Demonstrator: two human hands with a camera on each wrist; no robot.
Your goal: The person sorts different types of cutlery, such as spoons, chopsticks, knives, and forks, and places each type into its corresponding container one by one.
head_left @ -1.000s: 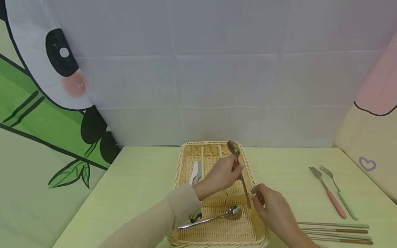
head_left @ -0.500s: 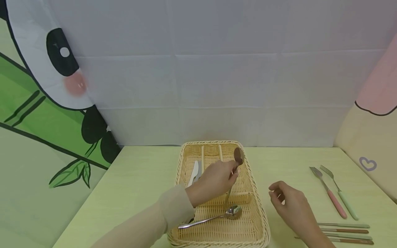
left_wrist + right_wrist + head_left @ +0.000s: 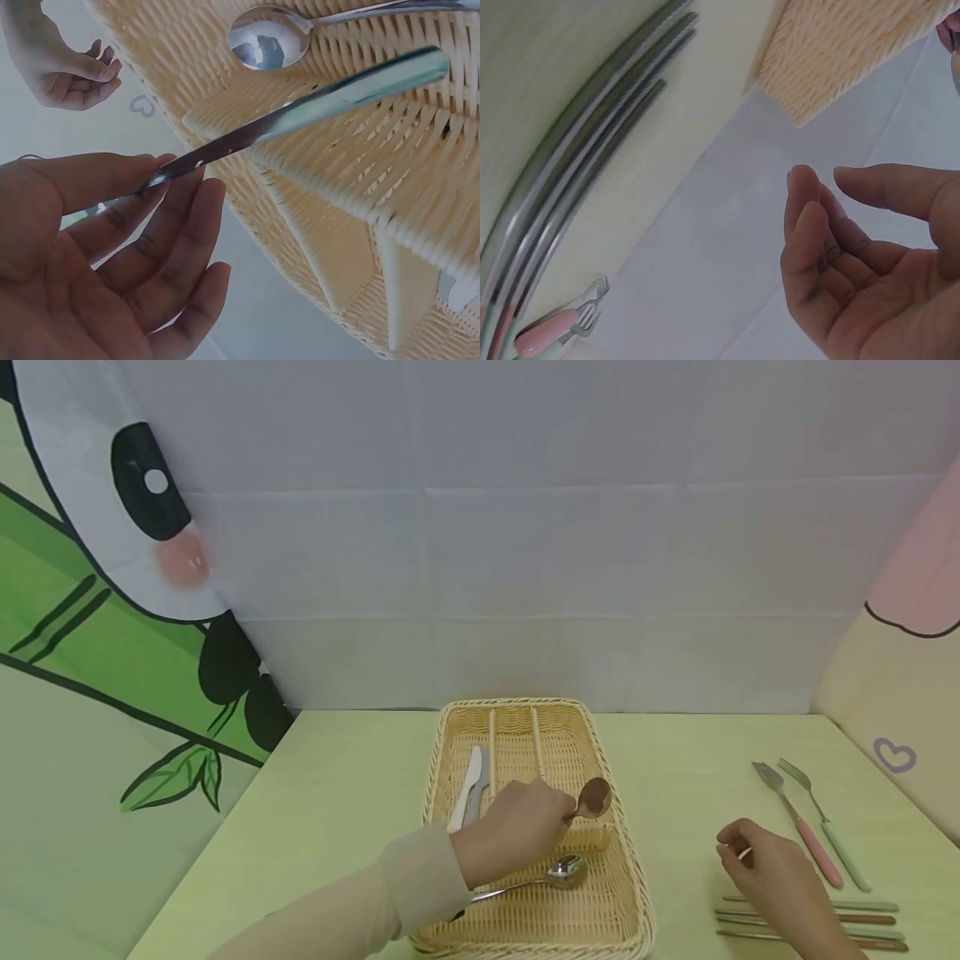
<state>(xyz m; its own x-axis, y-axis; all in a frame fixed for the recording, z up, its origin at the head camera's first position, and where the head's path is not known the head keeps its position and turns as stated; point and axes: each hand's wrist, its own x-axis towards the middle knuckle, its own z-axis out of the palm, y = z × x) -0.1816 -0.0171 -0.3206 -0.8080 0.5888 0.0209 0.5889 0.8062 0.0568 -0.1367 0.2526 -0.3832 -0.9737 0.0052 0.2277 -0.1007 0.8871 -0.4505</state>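
Note:
My left hand [image 3: 521, 827] pinches a spoon [image 3: 595, 797] over the wicker basket [image 3: 643, 906]. Its bowl points to the right; in the left wrist view its handle [image 3: 337, 97] slants out past the thumb and fingertips. Beneath, a second, silver spoon [image 3: 567, 871] lies in the basket's front compartment, partly hidden by my left arm. My right hand [image 3: 783, 877] hovers over the table right of the basket, near several chopsticks [image 3: 862, 907]. Its fingers are loosely bent with nothing between thumb and fingertips, as the right wrist view [image 3: 862, 277] confirms.
Two knives [image 3: 467, 789] lie in the basket's left compartment, beside thin dividers [image 3: 537, 739]. A pink-handled fork [image 3: 817, 852] and a green-handled fork [image 3: 846, 857] lie on the table at the right. A cloth backdrop [image 3: 555, 568] stands behind the table.
The left hand has brought the spoon nearer and lower, its bowl swinging from pointing away toward the right. My right hand has drawn away from the basket, rightward to the chopsticks.

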